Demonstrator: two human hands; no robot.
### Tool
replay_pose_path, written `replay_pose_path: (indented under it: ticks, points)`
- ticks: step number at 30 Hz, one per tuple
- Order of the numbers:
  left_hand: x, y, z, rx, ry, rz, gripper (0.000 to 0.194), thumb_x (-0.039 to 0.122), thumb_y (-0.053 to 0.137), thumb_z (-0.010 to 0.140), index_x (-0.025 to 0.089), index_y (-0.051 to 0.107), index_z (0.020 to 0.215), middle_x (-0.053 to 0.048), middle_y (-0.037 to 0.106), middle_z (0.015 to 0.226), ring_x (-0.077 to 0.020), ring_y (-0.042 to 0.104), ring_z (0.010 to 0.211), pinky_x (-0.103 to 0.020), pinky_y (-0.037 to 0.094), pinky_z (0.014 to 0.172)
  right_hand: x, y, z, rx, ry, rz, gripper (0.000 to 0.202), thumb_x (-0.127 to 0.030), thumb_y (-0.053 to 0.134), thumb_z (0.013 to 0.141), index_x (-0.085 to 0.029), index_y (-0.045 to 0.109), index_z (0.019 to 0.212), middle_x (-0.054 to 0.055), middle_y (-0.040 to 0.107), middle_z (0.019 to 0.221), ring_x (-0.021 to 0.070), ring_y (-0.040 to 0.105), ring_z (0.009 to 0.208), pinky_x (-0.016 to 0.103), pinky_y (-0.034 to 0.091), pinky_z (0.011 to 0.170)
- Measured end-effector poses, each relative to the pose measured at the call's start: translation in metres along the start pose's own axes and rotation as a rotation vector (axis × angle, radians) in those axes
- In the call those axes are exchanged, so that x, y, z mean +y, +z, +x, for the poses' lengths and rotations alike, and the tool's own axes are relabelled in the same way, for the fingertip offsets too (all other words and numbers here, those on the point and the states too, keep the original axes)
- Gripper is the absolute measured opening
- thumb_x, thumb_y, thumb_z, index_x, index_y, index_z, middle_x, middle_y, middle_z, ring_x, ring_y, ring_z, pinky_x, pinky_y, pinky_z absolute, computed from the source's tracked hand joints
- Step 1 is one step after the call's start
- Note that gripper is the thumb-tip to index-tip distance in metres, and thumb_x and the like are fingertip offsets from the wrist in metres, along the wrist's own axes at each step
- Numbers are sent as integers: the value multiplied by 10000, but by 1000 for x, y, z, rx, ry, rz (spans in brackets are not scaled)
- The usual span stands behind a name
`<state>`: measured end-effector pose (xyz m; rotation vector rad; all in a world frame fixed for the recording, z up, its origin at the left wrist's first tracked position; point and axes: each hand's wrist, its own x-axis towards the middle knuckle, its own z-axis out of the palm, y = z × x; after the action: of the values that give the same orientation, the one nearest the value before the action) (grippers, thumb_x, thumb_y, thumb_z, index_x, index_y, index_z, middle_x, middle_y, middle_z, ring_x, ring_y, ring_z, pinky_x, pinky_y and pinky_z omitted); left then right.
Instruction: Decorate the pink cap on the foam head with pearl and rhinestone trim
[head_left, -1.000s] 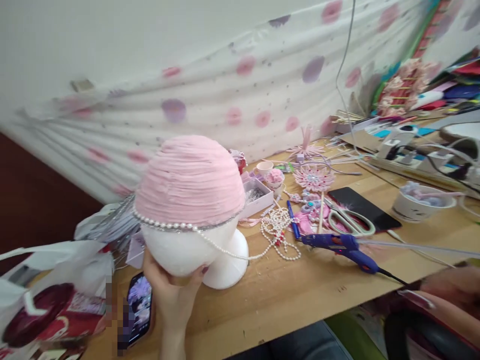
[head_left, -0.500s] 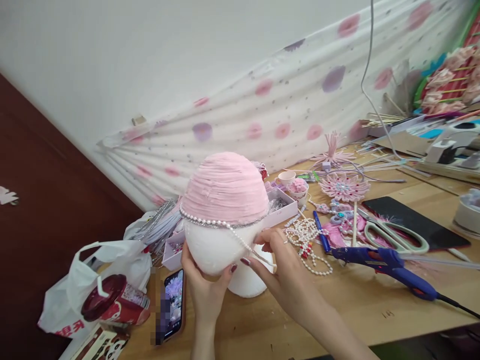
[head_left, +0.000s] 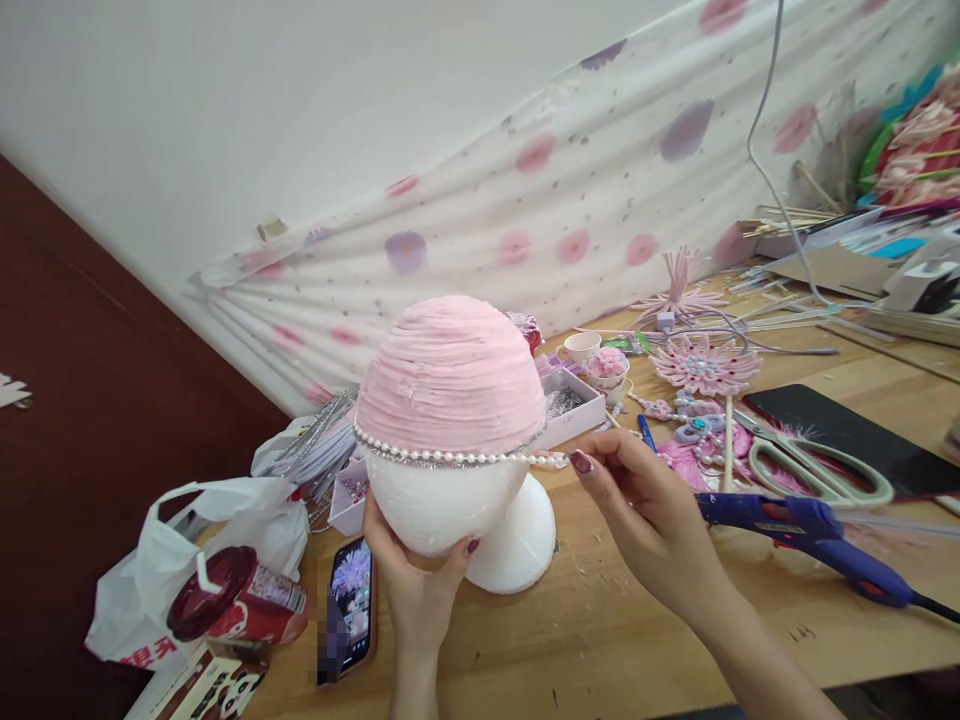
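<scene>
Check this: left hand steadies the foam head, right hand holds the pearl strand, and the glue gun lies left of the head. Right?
No: the head view shows the glue gun lying right of the foam head. The rest stands.

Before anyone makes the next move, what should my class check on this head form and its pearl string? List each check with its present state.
1. Left hand supports the foam head: ok.
2. Right hand has a grip on the pearl string: ok.
3. String follows the pink covering's lower edge in front: ok.
4. String fixed down: cannot tell.
5. Nozzle of the glue gun clear of the right hand: cannot tell, hidden.
6. Scissors away from the gun: not ok, close behind.
</scene>
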<state>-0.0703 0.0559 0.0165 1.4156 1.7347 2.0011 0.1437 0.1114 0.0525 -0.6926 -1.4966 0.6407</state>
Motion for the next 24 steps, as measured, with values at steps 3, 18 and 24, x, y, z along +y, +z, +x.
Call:
replay_pose_path:
  ticks: [3,18,24]
  points:
    - [3,1,-1,6,-20,-20,1148,534,931,618,245,322,1547,-189,393,1612,-346,439,1479,-448,417,1186,4,-4,7,10,-22,-19,142,-275,557,1031,-250,617,905,-52,556,676,95,476,554,211,388,509]
    - [-20,-14,14,10,2,-86,1145,485,996,473,277,441,1453,-154,480,1544,-355,485,1432,-449,488,1120,24,1,31,-29,-37,53,88,-245,600,979,-247,601,891,-32,607,739,108,509,587,230,372,509]
    - [-11,-16,16,30,-42,-151,1099,572,962,496,289,471,1438,-125,524,1501,-341,492,1425,-425,495,1112,20,5,30,-118,-14,135,209,-393,579,1012,-244,591,866,-17,607,736,128,512,609,253,393,540]
